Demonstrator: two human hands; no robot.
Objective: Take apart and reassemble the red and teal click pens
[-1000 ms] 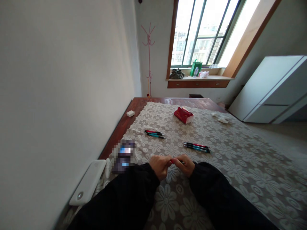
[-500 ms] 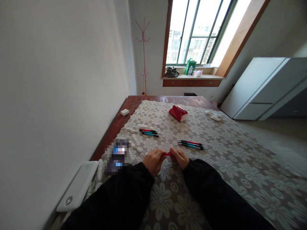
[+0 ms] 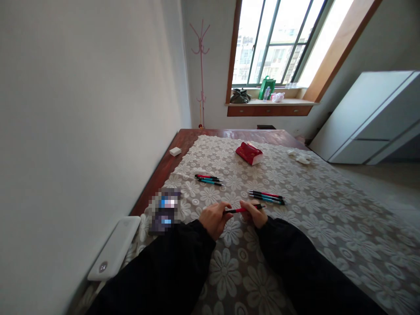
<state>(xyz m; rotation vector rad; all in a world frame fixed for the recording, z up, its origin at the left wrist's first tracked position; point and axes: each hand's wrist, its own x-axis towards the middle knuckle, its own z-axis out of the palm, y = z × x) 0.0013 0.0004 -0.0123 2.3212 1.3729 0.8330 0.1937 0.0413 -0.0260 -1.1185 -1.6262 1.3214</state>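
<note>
A red and black pen (image 3: 239, 210) lies crosswise between my two hands above the tablecloth. My left hand (image 3: 214, 218) pinches its left, black end. My right hand (image 3: 254, 214) closes around the other half, and the pen's black tip sticks out past those fingers. Just beyond my right hand is a group of pens (image 3: 266, 197), red-black and blue-black, side by side on the cloth. Farther off to the left, a second group of red-black and blue-black pens (image 3: 209, 180) lies close together.
A floral tablecloth (image 3: 225, 273) covers the wooden table (image 3: 229, 133). On it are a red tissue packet (image 3: 249, 153) and crumpled white tissue (image 3: 301, 157). To the left are a pixelated dark device (image 3: 165, 212), a white power bank (image 3: 114, 248) and a white charger block (image 3: 175, 151).
More of the pen shows now, its black end having come into view beyond my right fingers. The whole scene has shifted slightly rightward and up with the camera.
</note>
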